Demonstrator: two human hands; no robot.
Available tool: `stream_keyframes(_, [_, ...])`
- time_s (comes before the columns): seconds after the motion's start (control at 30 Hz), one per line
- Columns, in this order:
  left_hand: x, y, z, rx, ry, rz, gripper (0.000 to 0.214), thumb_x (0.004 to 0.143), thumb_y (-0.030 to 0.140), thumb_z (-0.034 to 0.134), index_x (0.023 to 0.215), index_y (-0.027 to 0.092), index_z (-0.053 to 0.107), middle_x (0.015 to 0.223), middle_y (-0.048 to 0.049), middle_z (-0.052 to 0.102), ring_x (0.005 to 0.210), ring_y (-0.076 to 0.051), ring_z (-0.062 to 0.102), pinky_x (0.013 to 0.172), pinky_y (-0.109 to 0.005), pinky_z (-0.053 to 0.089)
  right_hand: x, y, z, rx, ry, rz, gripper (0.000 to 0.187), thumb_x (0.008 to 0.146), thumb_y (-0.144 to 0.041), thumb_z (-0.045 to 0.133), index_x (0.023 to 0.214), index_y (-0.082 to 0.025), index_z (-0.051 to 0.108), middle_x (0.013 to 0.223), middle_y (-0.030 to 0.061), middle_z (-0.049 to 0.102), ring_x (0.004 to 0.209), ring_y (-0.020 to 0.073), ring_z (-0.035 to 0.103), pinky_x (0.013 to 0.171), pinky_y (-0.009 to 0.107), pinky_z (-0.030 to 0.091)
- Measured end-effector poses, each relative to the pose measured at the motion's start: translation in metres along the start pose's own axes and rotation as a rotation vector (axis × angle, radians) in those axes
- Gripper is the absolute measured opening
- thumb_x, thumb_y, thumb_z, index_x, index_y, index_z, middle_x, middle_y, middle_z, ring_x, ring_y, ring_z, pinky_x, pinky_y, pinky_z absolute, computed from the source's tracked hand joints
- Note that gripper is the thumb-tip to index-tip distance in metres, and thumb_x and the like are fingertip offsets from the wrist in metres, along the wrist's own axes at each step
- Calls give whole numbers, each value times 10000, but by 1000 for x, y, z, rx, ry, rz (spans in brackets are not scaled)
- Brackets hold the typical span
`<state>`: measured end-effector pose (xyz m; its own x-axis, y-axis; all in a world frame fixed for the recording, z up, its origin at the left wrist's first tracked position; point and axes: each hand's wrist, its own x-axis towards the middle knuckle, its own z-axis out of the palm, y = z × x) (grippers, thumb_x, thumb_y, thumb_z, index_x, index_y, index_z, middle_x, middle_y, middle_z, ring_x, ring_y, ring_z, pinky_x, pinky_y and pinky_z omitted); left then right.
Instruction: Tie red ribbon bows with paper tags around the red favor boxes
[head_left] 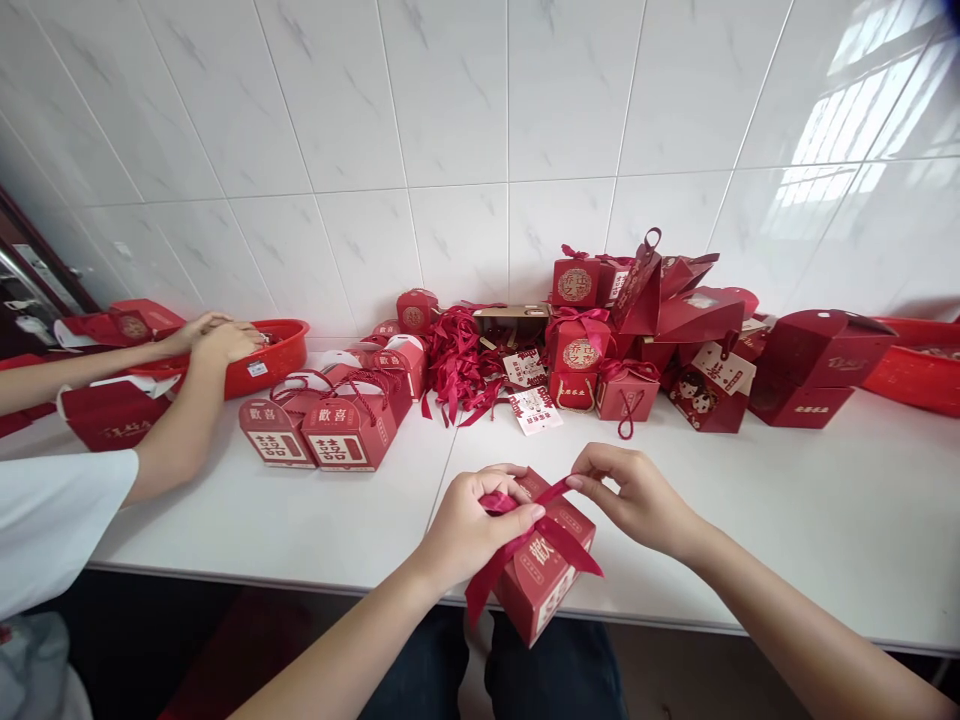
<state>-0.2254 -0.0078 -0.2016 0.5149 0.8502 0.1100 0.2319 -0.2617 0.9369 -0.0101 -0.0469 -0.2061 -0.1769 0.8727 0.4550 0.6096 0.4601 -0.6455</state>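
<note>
A red gift box (525, 590) with Chinese lettering sits at the table's front edge, its near end jutting past the edge. Across its top lies a dark red ribbon (574, 548), looped near the middle, with one tail hanging on the left. My left hand (484, 520) is closed on the ribbon at the loop, thumb pressed on it above the box. Between thumb and fingers, my right hand (626, 490) pinches a ribbon end, pulled up to the right of the box. The fingers of my left hand partly hide the loop.
Red boxes with corded handles (345, 440) stand at left, beside a heap of ribbons (457, 365) and printed cards (536, 410). Several stacked boxes (585, 345) line the wall. A co-worker's hands (225, 340) reach into a red basin (289, 350); another basin (915, 370) is far right.
</note>
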Motion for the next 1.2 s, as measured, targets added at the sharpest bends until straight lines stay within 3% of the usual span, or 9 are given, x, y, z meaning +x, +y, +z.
stream_keyframes(0.33, [0, 0, 12, -43, -9, 39, 130, 664, 249, 731, 591, 183, 646, 1041, -121, 698, 1178, -255, 560, 972, -342, 423, -8, 8, -5, -38, 64, -14, 242, 902, -352, 556, 733, -194, 627, 718, 26, 641, 647, 137, 563, 574, 245, 427])
stream_keyframes(0.47, [2, 0, 21, -45, 24, 54, 134, 657, 239, 730, 591, 186, 626, 1006, -115, 702, 1152, -262, 574, 947, -355, 438, -20, 10, -9, -41, 90, 66, 283, 905, -404, 533, 730, -196, 611, 713, 38, 629, 649, 153, 561, 596, 271, 452])
stream_keyframes(0.6, [10, -1, 35, -48, 126, 72, 79, 702, 232, 693, 653, 185, 652, 1043, -102, 692, 1133, -253, 582, 967, -366, 427, -51, 13, -1, 132, 111, 218, 303, 951, -449, 412, 1039, -208, 574, 1018, 105, 635, 899, 200, 624, 772, 343, 532])
stream_keyframes(0.7, [23, -2, 50, -56, 172, 107, 88, 729, 239, 671, 671, 184, 633, 996, -80, 692, 1057, -237, 612, 947, -359, 435, -77, 17, 18, 238, 102, 220, 657, 875, -461, 553, 1423, -274, 242, 1431, 147, 375, 1261, 256, 471, 960, 424, 497])
stream_keyframes(0.77, [34, 0, 62, -33, 161, 124, 124, 754, 265, 651, 678, 184, 596, 868, -59, 680, 943, -223, 631, 873, -349, 462, -86, 22, 32, 175, 130, 227, 942, 770, -408, 693, 1474, -306, 75, 1521, 136, 207, 1380, 285, 313, 1058, 476, 414])
stream_keyframes(0.87, [49, 4, 75, 22, 190, 166, 199, 758, 314, 665, 858, 191, 544, 907, -46, 633, 893, -206, 609, 846, -350, 460, -83, 31, 39, 107, 244, 256, 949, 715, -320, 734, 1455, -299, 140, 1496, 124, 238, 1383, 288, 296, 1110, 500, 341])
stream_keyframes(0.97, [59, 4, 75, 41, 266, 190, 459, 779, 421, 659, 1119, 206, 438, 1212, -109, 518, 1165, -247, 493, 972, -392, 393, -64, 45, 17, 106, 360, 237, 881, 700, -360, 745, 1417, -290, 238, 1438, 119, 339, 1308, 293, 397, 1073, 496, 385])
stream_keyframes(1.03, [66, -4, 68, 34, 277, 186, 470, 846, 470, 565, 1201, 219, 387, 1322, -128, 426, 1277, -255, 389, 1017, -415, 354, -44, 55, -12, 79, 502, 212, 891, 689, -420, 745, 1411, -283, 243, 1438, 132, 330, 1266, 313, 429, 997, 487, 451])
stream_keyframes(1.2, [82, -50, 53, 147, 225, 210, 385, 910, 362, 453, 1265, 240, 369, 1373, -120, 373, 1329, -259, 307, 1080, -475, 284, 27, 89, -79, -265, 928, 265, 1047, 615, -483, 761, 1445, -183, 197, 1369, 202, 273, 1316, 395, 265, 1019, 539, 369])
